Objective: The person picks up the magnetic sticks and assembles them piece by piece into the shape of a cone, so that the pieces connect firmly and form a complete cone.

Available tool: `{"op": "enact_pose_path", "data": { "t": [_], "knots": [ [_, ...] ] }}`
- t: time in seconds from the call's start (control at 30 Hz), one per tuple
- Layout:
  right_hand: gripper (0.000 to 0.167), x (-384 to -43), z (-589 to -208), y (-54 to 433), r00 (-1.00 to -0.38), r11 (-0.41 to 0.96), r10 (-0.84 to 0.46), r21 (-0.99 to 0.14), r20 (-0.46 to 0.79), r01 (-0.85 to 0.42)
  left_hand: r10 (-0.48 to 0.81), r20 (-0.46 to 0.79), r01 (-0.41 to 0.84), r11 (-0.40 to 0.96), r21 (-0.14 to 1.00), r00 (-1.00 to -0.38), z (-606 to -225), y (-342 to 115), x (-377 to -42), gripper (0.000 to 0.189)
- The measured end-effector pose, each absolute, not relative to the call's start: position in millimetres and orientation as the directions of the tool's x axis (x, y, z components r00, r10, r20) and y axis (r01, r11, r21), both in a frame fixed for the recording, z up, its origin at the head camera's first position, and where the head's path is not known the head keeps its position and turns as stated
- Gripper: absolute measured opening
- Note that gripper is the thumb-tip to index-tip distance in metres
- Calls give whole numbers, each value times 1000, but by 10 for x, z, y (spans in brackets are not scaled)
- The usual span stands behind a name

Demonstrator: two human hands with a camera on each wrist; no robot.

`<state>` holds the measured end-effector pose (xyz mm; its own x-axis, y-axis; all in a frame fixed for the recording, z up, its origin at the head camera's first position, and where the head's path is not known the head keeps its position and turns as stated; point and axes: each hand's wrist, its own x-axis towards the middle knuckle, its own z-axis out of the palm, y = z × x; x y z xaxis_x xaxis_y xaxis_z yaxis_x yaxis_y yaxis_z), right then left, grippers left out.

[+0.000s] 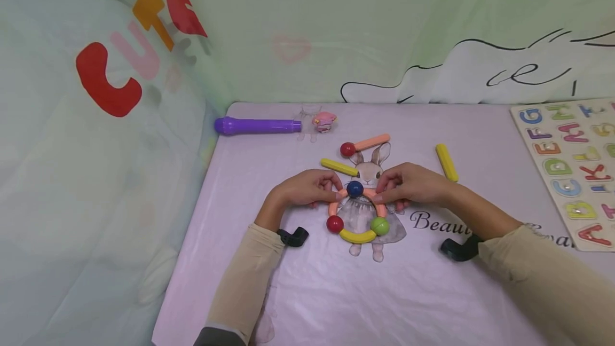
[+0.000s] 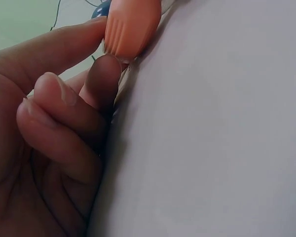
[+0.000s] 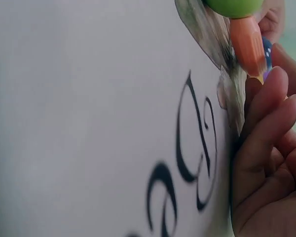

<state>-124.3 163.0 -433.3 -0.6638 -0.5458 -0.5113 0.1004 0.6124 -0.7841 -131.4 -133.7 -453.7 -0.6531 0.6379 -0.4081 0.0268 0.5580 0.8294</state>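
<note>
thumb and fingers of the left hand (image 1: 312, 187) were closed on the left orange curved rod (image 1: 332, 209), and those of the right hand (image 1: 408, 183) pinched the right orange curved rod (image 1: 381, 210), both near the blue ball (image 1: 355, 189) at the top of the ring (image 1: 369, 193). lower down, a red ball (image 1: 334, 223) and a green ball (image 1: 380, 226) sat between those rods and a yellow curved rod (image 1: 357, 237). the ring lay over the rabbit print (image 1: 369, 174) on the tablecloth (image 1: 336, 292).

the step looked like closing or settling that top joint; the next move seemed to call for an even, gentle inward press from both sides.

beyond lay a straight yellow stick (image 1: 339, 167), an orange stick (image 1: 373, 141) against a second red ball (image 1: 348, 149), and, off to the right, another yellow stick (image 1: 447, 163).

only the head view showed the ring whole. the left wrist view gave the grooves moulded into the left rod, and the right wrist view grooves in the other; that view alone could not settle the right fingertips' contact.
</note>
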Motion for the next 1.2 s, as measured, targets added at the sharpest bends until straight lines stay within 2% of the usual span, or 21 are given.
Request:
{"op": "enact_pose_path", "data": {
  "t": [0.2,0.47,0.6,0.77,0.97,1.2],
  "knots": [
    [33,-1218,-4230,1779,-720,618,-500,-781,-481,93,633,-411,32,567,823,-656,-4537,-1335,-1317,25],
    [34,-1229,-4045,2039,-833,663,-371,-745,-410,71,604,-417,50,605,795,-679,-4531,-1332,-1310,27],
    [41,-1247,-3974,2173,-875,705,-280,-703,-394,91,593,-410,69,620,781,-693,-4515,-1315,-1295,27],
    [59,-1281,-3944,2346,-921,729,-129,-664,-368,164,587,-411,70,627,776,-698,-4496,-1297,-1286,25],
    [68,-1312,-3991,2537,-946,722,-2,-655,-325,224,591,-403,74,620,781,-699,-4472,-1298,-1282,21],
    [81,-1350,-4141,2741,-939,726,54,-632,-341,272,595,-401,64,608,791,-696,-4491,-1292,-1282,17]
  ]
}}
